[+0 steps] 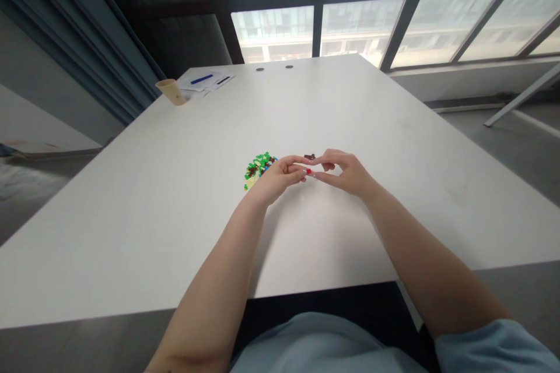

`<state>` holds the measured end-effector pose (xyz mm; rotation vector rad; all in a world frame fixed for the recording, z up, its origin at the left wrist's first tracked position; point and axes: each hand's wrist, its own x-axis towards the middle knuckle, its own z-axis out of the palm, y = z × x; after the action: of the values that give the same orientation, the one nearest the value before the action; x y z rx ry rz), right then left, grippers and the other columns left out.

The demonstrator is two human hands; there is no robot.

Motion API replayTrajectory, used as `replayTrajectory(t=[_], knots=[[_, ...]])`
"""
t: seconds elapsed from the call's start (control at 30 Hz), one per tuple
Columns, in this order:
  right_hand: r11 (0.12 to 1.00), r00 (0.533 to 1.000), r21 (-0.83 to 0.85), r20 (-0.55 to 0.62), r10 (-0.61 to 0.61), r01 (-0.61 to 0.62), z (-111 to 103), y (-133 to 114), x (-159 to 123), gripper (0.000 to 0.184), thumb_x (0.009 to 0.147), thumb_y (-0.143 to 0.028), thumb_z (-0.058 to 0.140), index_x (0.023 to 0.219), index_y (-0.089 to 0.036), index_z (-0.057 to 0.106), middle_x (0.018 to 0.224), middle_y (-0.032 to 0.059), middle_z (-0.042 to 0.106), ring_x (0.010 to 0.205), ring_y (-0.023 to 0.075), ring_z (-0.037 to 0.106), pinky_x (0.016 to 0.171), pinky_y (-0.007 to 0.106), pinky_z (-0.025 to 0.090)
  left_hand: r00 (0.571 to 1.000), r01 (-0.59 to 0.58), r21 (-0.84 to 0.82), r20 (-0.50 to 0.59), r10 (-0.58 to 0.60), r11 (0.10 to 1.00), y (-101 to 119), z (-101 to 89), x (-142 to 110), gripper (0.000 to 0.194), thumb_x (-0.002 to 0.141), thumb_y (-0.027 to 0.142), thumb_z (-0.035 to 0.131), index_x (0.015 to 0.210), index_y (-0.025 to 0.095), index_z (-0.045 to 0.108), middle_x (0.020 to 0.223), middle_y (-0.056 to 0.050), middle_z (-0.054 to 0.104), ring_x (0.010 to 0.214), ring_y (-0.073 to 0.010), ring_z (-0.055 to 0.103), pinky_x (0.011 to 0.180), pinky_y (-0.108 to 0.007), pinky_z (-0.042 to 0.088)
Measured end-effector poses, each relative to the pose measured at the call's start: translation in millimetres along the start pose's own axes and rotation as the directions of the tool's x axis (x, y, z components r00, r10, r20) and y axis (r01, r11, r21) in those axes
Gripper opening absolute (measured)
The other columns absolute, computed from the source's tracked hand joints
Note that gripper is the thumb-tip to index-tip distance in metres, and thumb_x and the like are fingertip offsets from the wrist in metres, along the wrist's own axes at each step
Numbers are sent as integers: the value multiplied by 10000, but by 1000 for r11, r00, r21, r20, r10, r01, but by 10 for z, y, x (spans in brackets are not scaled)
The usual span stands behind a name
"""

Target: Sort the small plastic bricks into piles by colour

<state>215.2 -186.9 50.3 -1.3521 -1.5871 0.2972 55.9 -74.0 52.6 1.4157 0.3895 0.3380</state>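
Forearms (210,280) angle inward over white table (131,198); left hand (277,179) and right hand (343,173) half-curled, fingertips (321,162) almost meeting, perhaps pinching brown brick (310,157), just right of green brick pile (258,169).

A pile of small plastic building bricks (257,171) lies near the middle of the table (131,227). The left hand (277,179) is just right of the pile and partly in front of it, and the right hand (345,173) is farther right. A single brick (310,157) sits between their fingertips. Toward the far left corner stands a cup (172,91), with papers (205,85) just right of it and a pen (202,78) on them. Two round cable grommets (275,67) sit near the far edge, with a window (359,11) beyond and a curtain (87,29) to the left.
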Motion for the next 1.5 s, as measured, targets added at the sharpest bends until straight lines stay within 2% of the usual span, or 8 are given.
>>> replayTrajectory(t=[0.27,0.43,0.63,0.77,0.97,1.1,1.3,1.5], knots=[[996,1000,-92,8,12,-12,85,13,6,112,755,-278,608,792,-190,666,608,-22,441,601,101,395,622,244,353,994,37,157,-110,-20,987,32,94,10,269,658,266,667,893,150,605,648,-12,647,659,-130,572,724,-294,424],[964,987,-222,-100,125,-145,-211,103,18,129,734,-266,596,787,-176,672,593,-27,423,563,93,380,582,237,328,985,47,215,-173,-10,976,3,81,22,294,684,302,634,929,151,573,826,-69,687,724,-149,607,743,-307,451],[578,737,-466,-321,595,-670,-750,471,-135,166,689,-286,611,787,-186,702,536,-22,434,492,98,382,508,256,281,958,114,398,-288,6,911,141,54,-57,251,751,351,550,931,180,587,936,-70,683,786,-159,620,744,-302,459],[374,571,-540,-257,780,-754,-881,596,-240,137,639,-251,642,743,-193,708,616,13,555,527,117,465,510,257,323,952,145,414,-307,-11,899,185,9,-87,260,751,358,542,932,179,595,965,-76,676,794,-168,618,720,-297,458],[316,480,-545,-188,857,-776,-978,664,-310,126,607,-241,668,714,-195,714,659,26,615,568,139,524,549,265,370,908,122,360,-417,43,925,141,-225,-72,337,706,425,582,914,160,600,954,-93,670,761,-163,600,679,-287,443],[342,494,-520,-185,849,-783,-1006,676,-319,143,591,-249,692,720,-188,709,685,36,624,589,153,533,573,279,379,858,123,320,-510,62,939,149,-350,-63,332,682,417,599,881,152,603,901,-83,674,708,-139,588,649,-259,441],[463,639,-465,-361,679,-755,-972,586,-256,225,703,-371,588,694,-162,669,553,28,528,525,142,447,527,284,313,748,167,486,-629,211,858,171,-495,-96,292,739,342,506,929,146,610,907,-78,673,713,-150,594,638,-257,449],[633,665,-374,56,745,-678,-699,460,-144,439,748,-575,472,572,-175,512,493,-26,392,469,93,332,503,254,256,783,539,778,-604,150,322,48,-642,-152,200,713,207,503,823,209,670,915,-75,677,859,-232,593,759,-318,434]])
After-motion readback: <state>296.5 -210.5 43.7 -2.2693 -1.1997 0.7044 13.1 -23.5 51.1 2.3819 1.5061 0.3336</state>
